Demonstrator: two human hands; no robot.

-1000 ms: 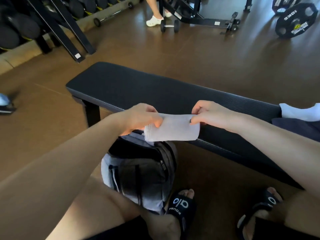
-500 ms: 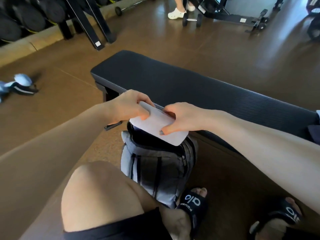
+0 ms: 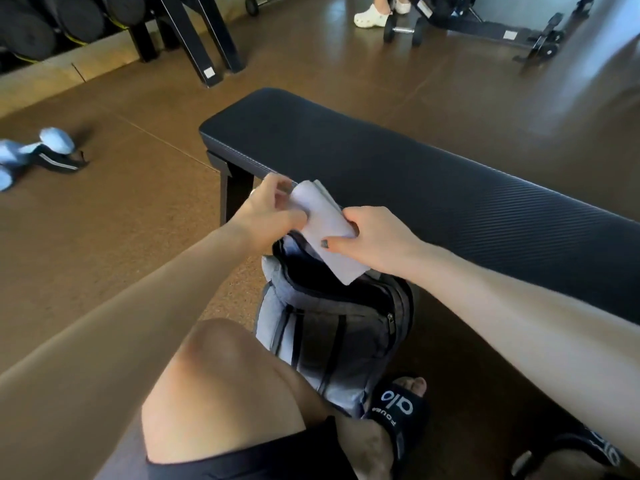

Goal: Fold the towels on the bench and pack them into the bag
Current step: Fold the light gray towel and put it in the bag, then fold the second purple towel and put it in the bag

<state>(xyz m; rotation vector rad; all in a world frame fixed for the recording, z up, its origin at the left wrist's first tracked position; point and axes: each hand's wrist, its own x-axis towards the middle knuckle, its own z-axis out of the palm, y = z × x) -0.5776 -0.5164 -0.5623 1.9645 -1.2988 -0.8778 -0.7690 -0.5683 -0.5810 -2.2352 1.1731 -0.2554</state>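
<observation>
While both hands, left hand and right hand, grip the folded towel, its near end dips into the open bag beside the bench.

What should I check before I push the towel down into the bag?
1. Towel folded small: ok.
2. Left hand and right hand both holding the towel: ok.
3. Bag open at the top: ok.
4. Towel's lower corner pointing into the opening: ok.
5. Room left inside the bag: cannot tell, the inside is dark.
6. More towels waiting on the bench: cannot tell, its right end is out of view.
</observation>
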